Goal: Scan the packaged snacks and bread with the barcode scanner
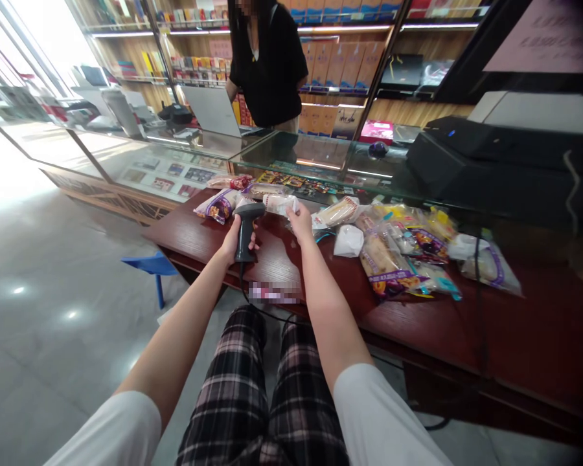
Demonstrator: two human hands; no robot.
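My left hand (232,243) is wrapped round the handle of a dark grey barcode scanner (245,234), whose head points up and away over the desk. A black cable runs down from its grip. To the right, my right hand (300,222) pinches the end of a small white packet with red print (279,204), held close to the scanner's head. Just left of the scanner lies a purple and clear snack bag (218,206). On the other side of my right hand rest a clear-wrapped bread (337,212) and a white packet (348,241).
More bagged bread and snacks (388,259) are heaped on the right of the dark red desk (328,278). A glass display counter (315,155) stands behind it. Across the counter a person in black (269,65) is near a laptop (212,110). A blue stool (153,264) is at the left.
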